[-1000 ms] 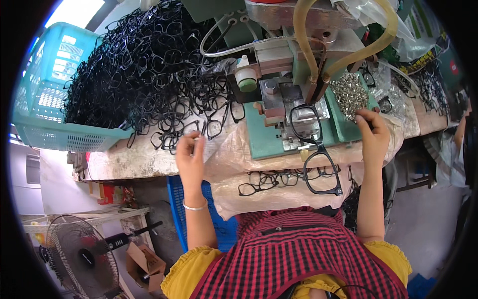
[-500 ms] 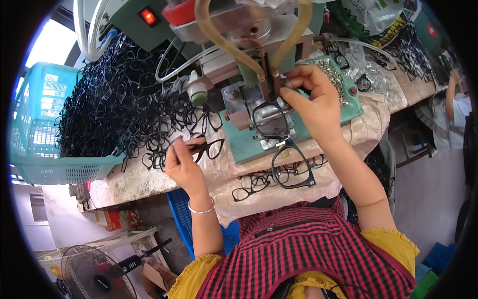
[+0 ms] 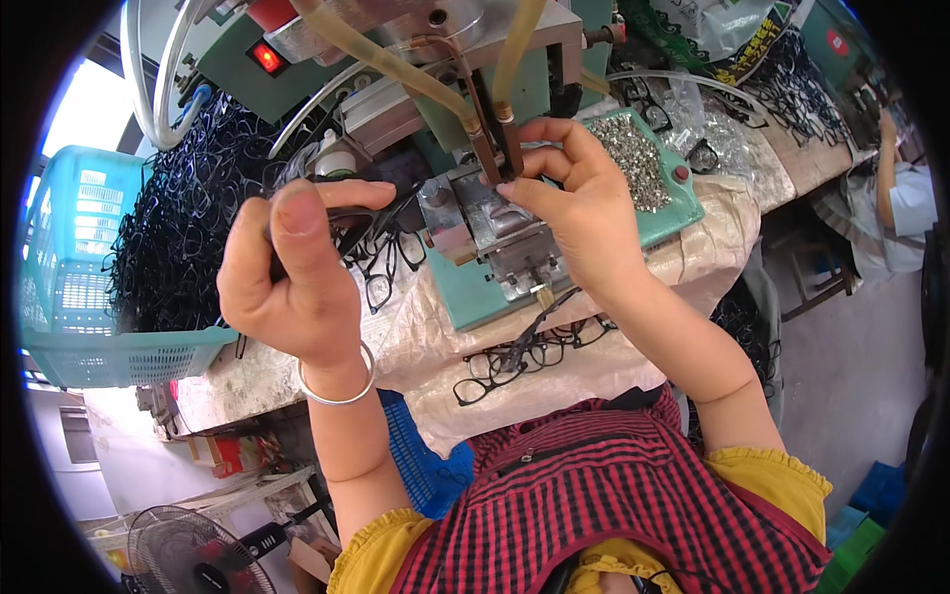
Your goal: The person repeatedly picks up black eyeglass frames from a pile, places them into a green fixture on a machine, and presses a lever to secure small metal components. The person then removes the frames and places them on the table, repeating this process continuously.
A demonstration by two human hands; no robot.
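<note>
My left hand (image 3: 297,267) is raised left of the green bench machine (image 3: 539,84), its fingers closed on a black eyeglass frame (image 3: 361,213) partly hidden behind them. My right hand (image 3: 584,198) reaches to the machine, thumb and index finger pinched at the tips of two copper-coloured prongs (image 3: 498,148). Whatever lies between those fingertips is too small to make out. Under the prongs sits a metal fixture (image 3: 510,223). Another black eyeglass frame (image 3: 534,332), seen edge-on and blurred, is in front of the fixture, below its front edge.
A turquoise basket (image 3: 129,342) with a big heap of black eyeglass frames (image 3: 188,228) stands at left. Small metal parts (image 3: 633,163) fill a green tray beside my right hand. Several frames (image 3: 485,371) lie along the table's near edge. Hoses hang above; a co-worker's arm (image 3: 884,163) shows far right.
My left hand has risen toward the machine with its eyeglass frame. The frame that sat on the fixture has come off and dropped toward the near edge. My right hand remains at the prongs.
</note>
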